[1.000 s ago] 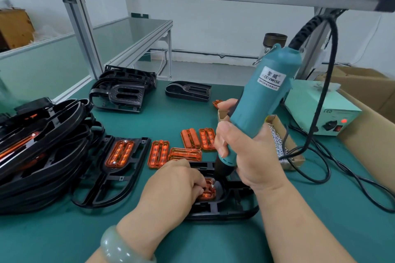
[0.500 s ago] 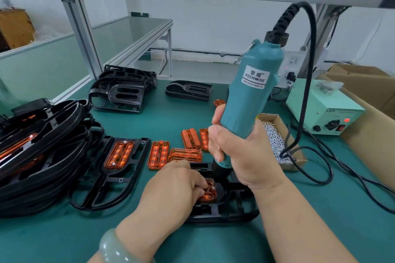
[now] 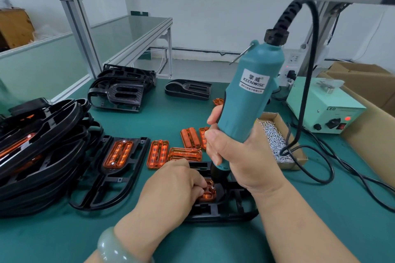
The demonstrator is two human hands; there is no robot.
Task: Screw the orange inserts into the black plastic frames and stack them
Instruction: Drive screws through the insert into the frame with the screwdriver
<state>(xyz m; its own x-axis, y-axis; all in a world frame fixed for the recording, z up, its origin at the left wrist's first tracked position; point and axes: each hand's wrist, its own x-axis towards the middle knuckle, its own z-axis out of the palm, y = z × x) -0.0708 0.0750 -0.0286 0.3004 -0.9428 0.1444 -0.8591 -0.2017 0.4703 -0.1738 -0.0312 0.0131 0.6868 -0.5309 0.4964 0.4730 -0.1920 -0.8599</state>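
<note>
At the near edge of the green mat (image 3: pixel 64 230), under the curled fingertips of the left hand (image 3: pixel 171 186): an orange insert (image 3: pixel 208 194), pressed down into the black frame (image 3: pixel 235 209), only its right end showing past the knuckles; just right of those fingertips, a screw (image 3: pixel 212 187) on the insert, beneath the dark nose of the teal screwdriver (image 3: pixel 252 96); wrapped tight round the tool's lower body, the right hand (image 3: pixel 233 156), tool nearly upright; beyond the hands, loose inserts (image 3: pixel 184 154) flat on the mat; leftward, a finished frame (image 3: pixel 119 168) beside a stack of frames (image 3: pixel 38 151); rightward, a box of screws (image 3: pixel 275 141).
</note>
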